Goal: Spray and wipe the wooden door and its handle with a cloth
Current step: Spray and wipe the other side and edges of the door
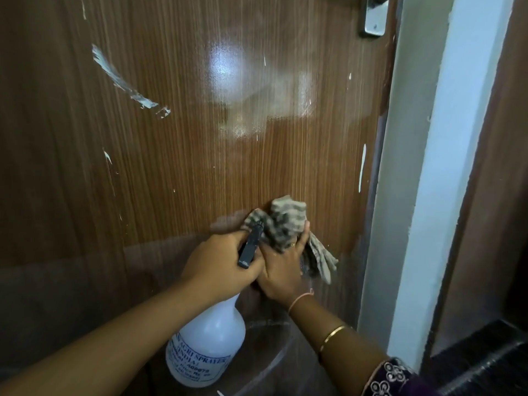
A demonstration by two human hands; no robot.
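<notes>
Evidently well into the job, though not near the end. Grips the neck and black trigger of a white plastic spray bottle [211, 338] in the left hand [220, 261], fingers curled round it, the bottle's body hanging below that hand. Presses a bunched grey-and-beige checked cloth [285, 221] against the brown wood-grain door [171, 167] with the right hand [285, 267], fingers closed over the fabric and a loose tail dangling just right of that hand. Holds both hands together, touching side by side, low on the panel.

Shows a wet sheen [243, 90] well above the hands and a damp band level with them. Suggests spraying is done over this stretch and wiping is in progress there. Leaves white paint-like streaks [123, 78] up and to the left of the hands, plus thin flecks above and to the right; cannot tell whether those would wipe off at all.

Leaves the silver metal handle [374, 18] far up and to the right of the hands, at the top edge of view, with the cloth nowhere near it. Probably not yet wiped, though no telling for certain. Hides much of the door below the hands behind arms and bottle, so no judgement there.
</notes>
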